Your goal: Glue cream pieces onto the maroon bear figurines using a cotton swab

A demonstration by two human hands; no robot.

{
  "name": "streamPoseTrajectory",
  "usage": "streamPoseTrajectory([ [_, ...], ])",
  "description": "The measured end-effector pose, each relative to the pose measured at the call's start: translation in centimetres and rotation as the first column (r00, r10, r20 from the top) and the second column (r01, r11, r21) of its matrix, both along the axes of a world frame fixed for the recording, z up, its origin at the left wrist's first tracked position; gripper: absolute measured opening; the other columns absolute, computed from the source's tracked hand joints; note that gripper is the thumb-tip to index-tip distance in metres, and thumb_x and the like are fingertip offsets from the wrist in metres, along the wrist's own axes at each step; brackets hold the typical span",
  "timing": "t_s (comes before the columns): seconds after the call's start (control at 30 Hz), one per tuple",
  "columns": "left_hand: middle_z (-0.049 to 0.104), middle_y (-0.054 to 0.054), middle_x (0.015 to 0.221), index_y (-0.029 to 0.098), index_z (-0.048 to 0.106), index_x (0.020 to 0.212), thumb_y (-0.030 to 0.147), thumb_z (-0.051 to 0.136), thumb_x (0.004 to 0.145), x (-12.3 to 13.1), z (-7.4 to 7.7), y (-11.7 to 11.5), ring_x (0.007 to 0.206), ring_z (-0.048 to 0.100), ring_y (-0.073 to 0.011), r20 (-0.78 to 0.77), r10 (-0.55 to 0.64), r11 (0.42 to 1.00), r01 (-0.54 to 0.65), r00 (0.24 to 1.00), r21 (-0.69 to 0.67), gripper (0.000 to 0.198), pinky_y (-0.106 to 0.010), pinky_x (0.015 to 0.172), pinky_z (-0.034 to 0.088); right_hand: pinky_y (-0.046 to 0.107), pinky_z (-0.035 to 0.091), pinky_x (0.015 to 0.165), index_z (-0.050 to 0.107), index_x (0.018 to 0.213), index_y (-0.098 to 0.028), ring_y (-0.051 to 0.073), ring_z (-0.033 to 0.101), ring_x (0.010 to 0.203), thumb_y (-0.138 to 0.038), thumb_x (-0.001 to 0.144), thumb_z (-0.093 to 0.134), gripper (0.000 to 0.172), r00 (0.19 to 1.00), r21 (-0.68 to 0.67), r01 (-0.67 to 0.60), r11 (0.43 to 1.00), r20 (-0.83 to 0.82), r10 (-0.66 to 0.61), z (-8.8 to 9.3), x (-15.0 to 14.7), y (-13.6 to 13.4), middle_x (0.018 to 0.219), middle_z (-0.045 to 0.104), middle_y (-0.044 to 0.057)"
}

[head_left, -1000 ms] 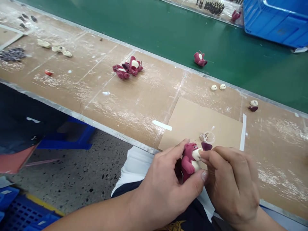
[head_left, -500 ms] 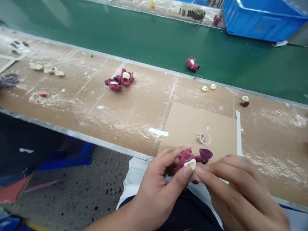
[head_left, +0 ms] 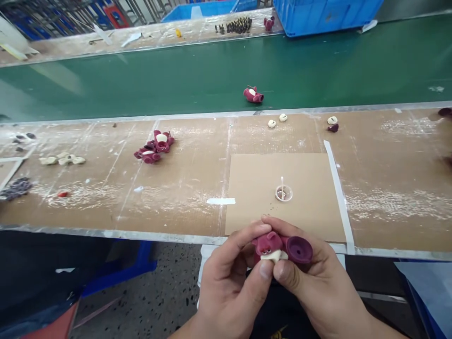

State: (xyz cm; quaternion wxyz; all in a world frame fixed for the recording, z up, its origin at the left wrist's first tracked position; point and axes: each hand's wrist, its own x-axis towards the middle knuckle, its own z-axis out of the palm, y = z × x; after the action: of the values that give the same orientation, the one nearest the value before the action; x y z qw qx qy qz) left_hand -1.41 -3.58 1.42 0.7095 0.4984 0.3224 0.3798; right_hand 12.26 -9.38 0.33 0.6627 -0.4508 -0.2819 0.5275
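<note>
A small magenta bear figure (head_left: 267, 245) with a cream muzzle is pinched between both my hands just below the bench's near edge. My left hand (head_left: 231, 282) grips it from the left with thumb and fingers closed on it. My right hand (head_left: 318, 287) presses on it from the right and also holds a dark purple cup-shaped part (head_left: 299, 249). Just beyond, a small clear dish (head_left: 283, 193) with a white stick in it rests on a cardboard sheet (head_left: 310, 179).
On the brown bench lie a pile of magenta figure parts (head_left: 155, 146), cream pieces (head_left: 63, 160) at left, and cream and purple bits (head_left: 332, 123) near the far edge. One magenta figure (head_left: 253, 94) lies on the green conveyor belt (head_left: 176, 80). Blue crates (head_left: 325, 14) stand behind.
The view has swung up and to the left. My hands have closed in together on the bear figure, and my right hand, blurred before, now presses on it with the purple part.
</note>
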Motion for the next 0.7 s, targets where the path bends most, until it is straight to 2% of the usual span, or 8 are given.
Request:
streamPoseTrajectory([
  [0.13, 0.086, 0.0, 0.107, 0.037, 0.082, 0.128, 0.02, 0.077, 0.099, 0.5, -0.3, -1.0, 0.092, 0.082, -0.0133, 0.028, 0.091, 0.993, -0.093, 0.995, 0.069, 0.034, -0.018, 0.09, 0.066, 0.03, 0.069, 0.089, 0.081, 0.125, -0.042, 0.023, 0.082, 0.099, -0.035, 0.092, 0.089, 0.034, 1.0, 0.005, -0.002, 1.0, -0.019, 0.002, 0.5, 0.2, -0.3, 0.115, 0.082, 0.004],
  [0.27, 0.087, 0.002, 0.109, 0.041, 0.082, 0.127, 0.02, 0.077, 0.1, 0.7, 0.3, -1.7, 0.096, 0.082, -0.0128, -0.026, 0.072, 0.994, -0.07, 0.997, 0.079, 0.035, -0.019, 0.096, 0.064, 0.026, 0.068, 0.09, 0.081, 0.122, -0.043, 0.02, 0.081, 0.102, -0.034, 0.092, 0.09, 0.033, 1.0, 0.022, -0.024, 0.999, 0.001, 0.024, 0.8, 0.5, -0.7, 0.118, 0.081, 0.003],
  [0.43, 0.087, -0.001, 0.116, 0.038, 0.083, 0.123, 0.024, 0.079, 0.1, 1.2, 0.3, -1.5, 0.105, 0.083, -0.0146, 0.038, 0.049, 0.981, -0.041, 0.998, -0.187, 0.027, -0.017, 0.093, 0.065, 0.021, 0.065, 0.091, 0.08, 0.126, -0.044, 0.017, 0.081, 0.1, -0.038, 0.097, 0.085, 0.03, 0.999, -0.03, -0.032, 0.999, -0.007, 0.032, 0.0, 1.0, -0.4, 0.11, 0.083, 0.0],
  [0.5, 0.087, -0.003, 0.116, 0.034, 0.084, 0.119, 0.028, 0.082, 0.098, 1.6, 0.1, -1.0, 0.105, 0.083, -0.0148, 0.061, 0.028, 0.948, -0.007, 0.998, -0.319, 0.022, -0.017, 0.091, 0.065, 0.024, 0.066, 0.092, 0.079, 0.127, -0.041, 0.019, 0.081, 0.103, -0.047, 0.096, 0.085, 0.032, 0.995, -0.049, -0.014, 0.999, 0.097, 0.019, -0.8, 1.4, -0.7, 0.112, 0.082, 0.001],
  [0.53, 0.088, -0.004, 0.113, 0.031, 0.084, 0.117, 0.03, 0.084, 0.097, 1.8, 0.1, -0.8, 0.101, 0.083, -0.0144, 0.063, 0.018, 0.928, 0.007, 0.998, -0.372, 0.02, -0.017, 0.087, 0.065, 0.028, 0.067, 0.092, 0.078, 0.13, -0.038, 0.022, 0.08, 0.106, -0.054, 0.094, 0.085, 0.04, 0.981, -0.045, 0.004, 0.999, 0.194, 0.005, -1.2, 1.7, -1.0, 0.117, 0.081, 0.004],
  [0.6, 0.088, -0.005, 0.106, 0.027, 0.083, 0.115, 0.034, 0.086, 0.096, 2.4, 0.3, -0.2, 0.088, 0.082, -0.0134, 0.042, 0.0, 0.889, 0.019, 0.999, -0.458, 0.021, -0.018, 0.078, 0.066, 0.035, 0.068, 0.095, 0.069, 0.145, -0.033, 0.029, 0.077, 0.116, -0.067, 0.091, 0.083, 0.065, 0.891, -0.032, 0.079, 0.996, 0.451, -0.056, -2.0, 2.0, -1.8, 0.132, 0.075, 0.01],
  [0.63, 0.087, -0.006, 0.105, 0.026, 0.082, 0.117, 0.036, 0.087, 0.095, 2.6, 0.4, 0.0, 0.082, 0.081, -0.0141, 0.031, -0.011, 0.872, 0.025, 0.999, -0.489, 0.025, -0.019, 0.072, 0.065, 0.039, 0.068, 0.097, 0.061, 0.154, -0.031, 0.031, 0.075, 0.119, -0.071, 0.092, 0.079, 0.076, 0.803, -0.019, 0.132, 0.991, 0.588, -0.096, -2.3, 2.1, -2.2, 0.138, 0.071, 0.013],
  [0.7, 0.085, -0.01, 0.112, 0.024, 0.079, 0.122, 0.042, 0.091, 0.089, 3.3, 0.6, 0.4, 0.083, 0.081, -0.0182, 0.035, -0.036, 0.858, 0.048, 0.999, -0.511, 0.04, -0.024, 0.072, 0.066, 0.039, 0.069, 0.094, 0.046, 0.164, -0.027, 0.03, 0.075, 0.118, -0.069, 0.099, 0.07, 0.082, 0.575, 0.049, 0.253, 0.966, 0.795, -0.191, -2.5, 2.3, -3.0, 0.145, 0.066, 0.016],
])
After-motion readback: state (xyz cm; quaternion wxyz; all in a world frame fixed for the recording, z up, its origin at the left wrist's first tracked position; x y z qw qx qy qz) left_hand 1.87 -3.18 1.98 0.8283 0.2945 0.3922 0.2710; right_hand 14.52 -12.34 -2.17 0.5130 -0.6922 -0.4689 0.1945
